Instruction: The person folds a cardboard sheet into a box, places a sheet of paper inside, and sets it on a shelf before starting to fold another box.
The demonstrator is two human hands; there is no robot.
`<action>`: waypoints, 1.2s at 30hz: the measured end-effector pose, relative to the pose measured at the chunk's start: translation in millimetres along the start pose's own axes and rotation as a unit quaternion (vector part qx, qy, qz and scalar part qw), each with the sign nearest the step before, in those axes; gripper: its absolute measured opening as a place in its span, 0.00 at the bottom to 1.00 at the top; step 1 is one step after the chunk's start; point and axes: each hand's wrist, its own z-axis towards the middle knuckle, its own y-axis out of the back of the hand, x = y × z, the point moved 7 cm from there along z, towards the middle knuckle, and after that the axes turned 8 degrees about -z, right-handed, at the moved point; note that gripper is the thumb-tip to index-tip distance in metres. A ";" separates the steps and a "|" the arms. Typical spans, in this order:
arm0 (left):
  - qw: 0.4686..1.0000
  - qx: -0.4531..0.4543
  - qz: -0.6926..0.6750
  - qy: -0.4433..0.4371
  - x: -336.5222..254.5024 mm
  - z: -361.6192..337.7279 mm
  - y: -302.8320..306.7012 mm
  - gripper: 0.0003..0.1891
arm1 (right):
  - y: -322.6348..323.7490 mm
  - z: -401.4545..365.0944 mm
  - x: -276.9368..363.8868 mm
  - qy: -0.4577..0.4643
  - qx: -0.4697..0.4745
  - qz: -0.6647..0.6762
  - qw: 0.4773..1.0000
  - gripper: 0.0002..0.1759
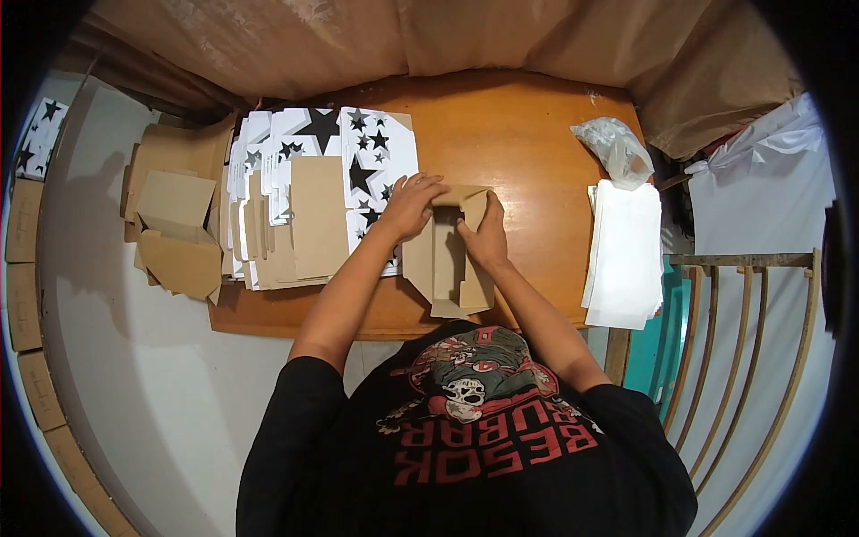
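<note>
A partly folded brown cardboard box (447,255) lies at the table's front edge, its open top facing up and its near end flap spread out. My left hand (414,208) is at the far left corner, fingers closed over the edge of the far flap. On the right side my right hand (485,234) grips the wall, with the thumb inside and the fingers along the outside. Just left of the box are stacks of flat box blanks printed with black stars (361,174). A plain brown cardboard panel (318,219) rests on them.
White sheets (624,255) are stacked at the table's right edge, with a clear plastic bag (616,150) at their far end. Folded brown cardboard (179,233) stands left of the wooden table (537,134). Wooden rails (743,349) are at right; boxes (24,304) line the far left.
</note>
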 end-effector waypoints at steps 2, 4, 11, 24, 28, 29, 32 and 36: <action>0.994 0.013 0.053 -0.098 -8.1 -2.2 -7.0 0.25 | -0.9 0.4 -0.1 0.002 0.005 -0.009 1.000 0.55; 0.996 0.043 0.029 -0.078 -3.4 1.3 -17.2 0.25 | -1.9 1.8 0.6 0.002 0.010 0.001 1.000 0.57; 0.993 0.078 0.071 -0.044 -23.7 1.1 -17.9 0.23 | -2.9 2.2 -4.2 0.014 0.030 0.016 0.999 0.60; 0.970 0.126 0.197 -0.062 -31.1 14.7 -40.2 0.11 | -2.1 4.1 -7.2 0.008 0.028 0.013 0.999 0.54; 0.964 0.133 0.209 -0.097 -39.1 15.8 -37.8 0.14 | -2.1 -0.3 -4.6 0.007 0.009 0.015 1.000 0.53; 0.963 0.147 0.206 -0.090 -37.9 16.3 -38.8 0.15 | -3.2 -0.6 -5.0 0.006 0.009 0.016 1.000 0.53; 0.977 0.122 0.152 -0.088 -30.2 17.2 -35.7 0.14 | -2.1 -1.0 -7.5 0.005 -0.008 0.024 1.000 0.52; 0.976 0.132 0.134 -0.108 -30.7 14.8 -36.1 0.17 | -3.7 -1.1 -5.3 0.011 -0.010 0.027 1.000 0.52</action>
